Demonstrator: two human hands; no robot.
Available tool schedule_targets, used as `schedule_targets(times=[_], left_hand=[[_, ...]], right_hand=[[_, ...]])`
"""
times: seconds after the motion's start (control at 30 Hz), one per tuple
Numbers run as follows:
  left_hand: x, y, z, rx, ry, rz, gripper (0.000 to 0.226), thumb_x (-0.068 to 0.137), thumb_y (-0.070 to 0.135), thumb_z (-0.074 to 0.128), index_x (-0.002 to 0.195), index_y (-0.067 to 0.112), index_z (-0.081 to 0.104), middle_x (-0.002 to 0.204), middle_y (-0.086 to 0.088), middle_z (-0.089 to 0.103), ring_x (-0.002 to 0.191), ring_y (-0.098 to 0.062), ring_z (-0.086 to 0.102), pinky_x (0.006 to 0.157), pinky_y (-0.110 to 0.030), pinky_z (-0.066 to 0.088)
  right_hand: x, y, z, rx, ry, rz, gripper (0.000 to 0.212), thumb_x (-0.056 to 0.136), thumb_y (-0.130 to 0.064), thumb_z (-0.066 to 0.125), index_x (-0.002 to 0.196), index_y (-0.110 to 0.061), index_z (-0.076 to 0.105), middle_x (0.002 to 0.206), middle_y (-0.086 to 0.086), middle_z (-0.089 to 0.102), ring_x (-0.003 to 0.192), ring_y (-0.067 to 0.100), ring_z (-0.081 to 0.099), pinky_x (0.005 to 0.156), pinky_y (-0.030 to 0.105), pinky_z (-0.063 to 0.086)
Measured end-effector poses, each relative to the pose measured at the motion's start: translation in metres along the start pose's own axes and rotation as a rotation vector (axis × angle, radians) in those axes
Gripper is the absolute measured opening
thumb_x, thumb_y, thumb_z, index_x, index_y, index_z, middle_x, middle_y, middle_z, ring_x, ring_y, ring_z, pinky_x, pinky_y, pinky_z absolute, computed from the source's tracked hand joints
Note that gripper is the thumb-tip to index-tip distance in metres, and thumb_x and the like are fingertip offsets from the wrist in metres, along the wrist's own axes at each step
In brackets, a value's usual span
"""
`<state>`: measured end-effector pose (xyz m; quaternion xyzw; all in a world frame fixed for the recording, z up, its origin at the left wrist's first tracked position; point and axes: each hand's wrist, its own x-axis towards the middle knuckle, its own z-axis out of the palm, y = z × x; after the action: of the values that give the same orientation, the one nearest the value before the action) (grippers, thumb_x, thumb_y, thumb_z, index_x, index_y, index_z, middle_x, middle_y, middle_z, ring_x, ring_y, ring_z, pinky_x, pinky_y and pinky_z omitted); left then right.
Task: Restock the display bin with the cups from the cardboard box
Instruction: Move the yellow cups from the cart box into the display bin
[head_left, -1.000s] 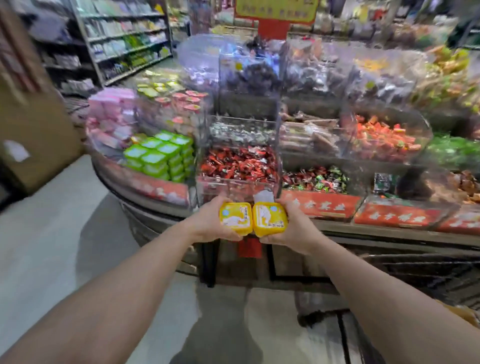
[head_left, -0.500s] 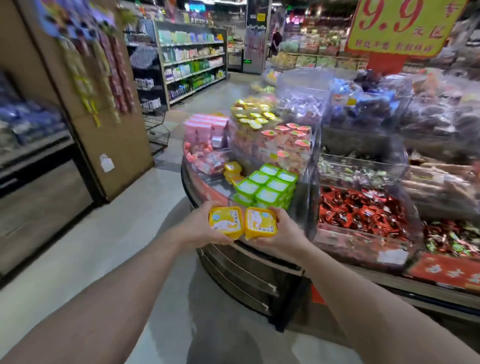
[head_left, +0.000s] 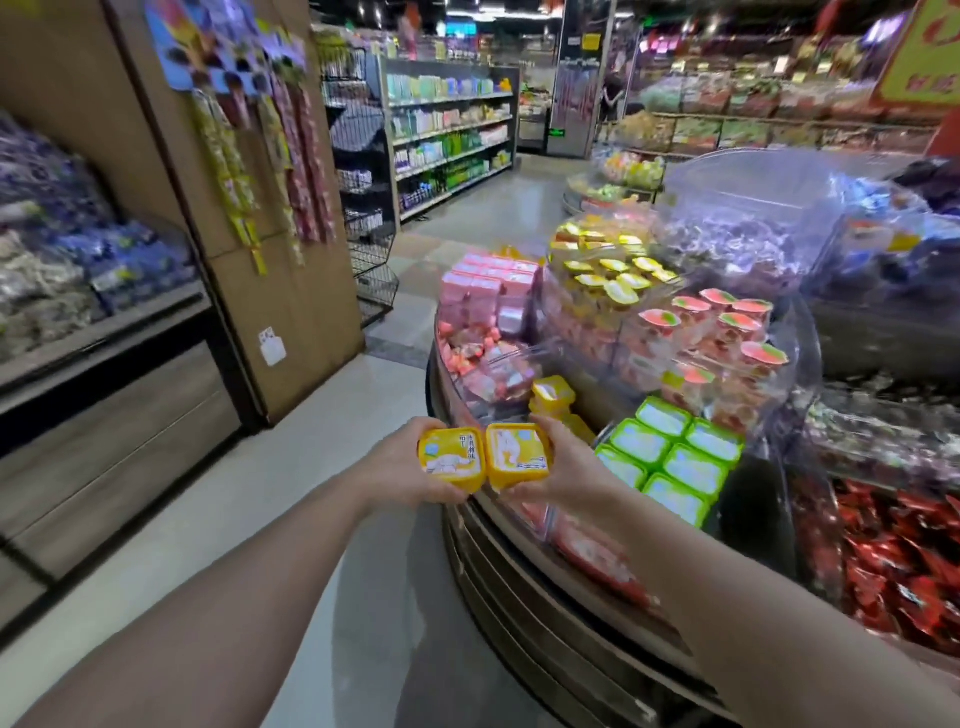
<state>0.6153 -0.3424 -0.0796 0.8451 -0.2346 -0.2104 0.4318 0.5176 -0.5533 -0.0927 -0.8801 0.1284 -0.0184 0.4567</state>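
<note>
Beside the bin, hands (head_left: 410, 467) clasp cups (head_left: 483, 457).

Open floor aisle (head_left: 291, 499) lies left of the round display stand (head_left: 524, 587), whose clear bin walls (head_left: 524, 358) and stacked green cups (head_left: 670, 457) crowd the right.

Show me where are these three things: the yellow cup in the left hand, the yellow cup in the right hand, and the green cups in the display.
left yellow cup (head_left: 451, 457): head view, middle of its printed lid.
right yellow cup (head_left: 517, 453): head view, middle of its lid.
green cups (head_left: 670, 457): head view, lid near the middle of the group.
</note>
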Motion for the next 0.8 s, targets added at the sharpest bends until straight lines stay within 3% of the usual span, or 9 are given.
schedule_targets(times=[0.07, 0.17, 0.23, 0.33, 0.47, 0.53, 0.63, 0.73, 0.8], left_hand=[[0.037, -0.003, -0.010, 0.005, 0.006, -0.014, 0.076, 0.058, 0.019, 0.090, 0.120, 0.028, 0.047, 0.101, 0.006, 0.064, 0.085, -0.004, 0.062, 0.059, -0.013, 0.047], [0.085, 0.002, -0.019, 0.015, -0.012, -0.009, 0.077, 0.058, 0.017, 0.090, 0.121, 0.026, 0.047, 0.100, 0.007, 0.063, 0.084, -0.003, 0.061, 0.062, -0.012, 0.047], [0.118, 0.002, -0.020, 0.013, -0.044, -0.008, 0.079, 0.057, 0.015, 0.091, 0.121, 0.024, 0.046, 0.100, 0.007, 0.064, 0.084, -0.004, 0.062, 0.063, -0.013, 0.048], [0.161, 0.007, -0.016, 0.044, -0.095, 0.013, 0.083, 0.053, 0.017, 0.093, 0.121, 0.026, 0.045, 0.102, 0.006, 0.065, 0.089, -0.010, 0.064, 0.073, -0.022, 0.054], [0.218, 0.010, -0.003, 0.145, -0.207, 0.045, 0.081, 0.053, 0.024, 0.092, 0.118, 0.025, 0.044, 0.099, 0.007, 0.064, 0.085, -0.007, 0.063, 0.070, -0.019, 0.051], [0.245, 0.010, 0.007, 0.181, -0.271, 0.071, 0.076, 0.052, 0.029, 0.091, 0.113, 0.024, 0.046, 0.094, 0.005, 0.063, 0.081, -0.009, 0.064, 0.066, -0.022, 0.054], [0.280, 0.010, 0.023, 0.233, -0.377, 0.125, 0.065, 0.057, 0.027, 0.090, 0.104, 0.029, 0.044, 0.086, 0.009, 0.061, 0.070, 0.000, 0.059, 0.057, -0.010, 0.048], [0.316, 0.002, 0.036, 0.288, -0.525, 0.205, 0.074, 0.050, 0.040, 0.089, 0.111, 0.032, 0.048, 0.092, 0.009, 0.063, 0.080, 0.000, 0.061, 0.073, -0.022, 0.054], [0.330, -0.001, 0.041, 0.317, -0.634, 0.241, 0.063, 0.062, 0.025, 0.088, 0.107, 0.030, 0.045, 0.086, 0.016, 0.055, 0.072, 0.013, 0.055, 0.064, -0.006, 0.045]], right_hand=[[0.037, -0.001, -0.008, 0.005, 0.008, 0.002, 0.101, 0.060, -0.022, 0.091, 0.143, -0.018, 0.034, 0.116, -0.006, 0.055, 0.105, 0.007, 0.053, 0.082, 0.013, 0.038], [0.087, 0.008, -0.018, 0.061, 0.003, 0.019, 0.099, 0.057, -0.020, 0.092, 0.139, -0.017, 0.038, 0.112, -0.004, 0.062, 0.099, 0.011, 0.062, 0.080, 0.022, 0.050], [0.109, 0.015, -0.025, 0.158, 0.003, 0.068, 0.099, 0.060, -0.010, 0.090, 0.141, -0.022, 0.034, 0.111, 0.000, 0.063, 0.089, 0.010, 0.064, 0.065, 0.019, 0.052], [0.130, 0.027, -0.037, 0.329, 0.005, 0.135, 0.091, 0.071, 0.006, 0.078, 0.136, -0.039, 0.031, 0.099, 0.007, 0.060, 0.060, 0.008, 0.059, 0.041, 0.015, 0.041], [0.153, 0.049, -0.046, 0.563, 0.037, 0.296, 0.085, 0.076, -0.003, 0.077, 0.133, -0.048, 0.033, 0.101, 0.010, 0.061, 0.068, 0.028, 0.061, 0.051, 0.027, 0.038], [0.163, 0.063, -0.043, 0.704, 0.152, 0.373, 0.070, 0.083, -0.013, 0.073, 0.131, -0.048, 0.035, 0.098, 0.011, 0.066, 0.073, 0.033, 0.062, 0.059, 0.034, 0.036], [0.176, 0.083, -0.036, 0.792, 0.363, 0.461, 0.064, 0.089, -0.008, 0.066, 0.132, -0.041, 0.032, 0.099, 0.012, 0.067, 0.071, 0.032, 0.064, 0.058, 0.036, 0.046], [0.189, 0.098, -0.022, 0.814, 0.603, 0.604, 0.065, 0.078, -0.003, 0.076, 0.128, -0.019, 0.037, 0.110, 0.017, 0.062, 0.076, 0.024, 0.065, 0.052, 0.032, 0.054], [0.199, 0.105, -0.010, 0.893, 0.731, 0.687, 0.059, 0.073, -0.005, 0.080, 0.121, -0.005, 0.046, 0.104, 0.020, 0.065, 0.074, 0.025, 0.066, 0.052, 0.033, 0.055]])
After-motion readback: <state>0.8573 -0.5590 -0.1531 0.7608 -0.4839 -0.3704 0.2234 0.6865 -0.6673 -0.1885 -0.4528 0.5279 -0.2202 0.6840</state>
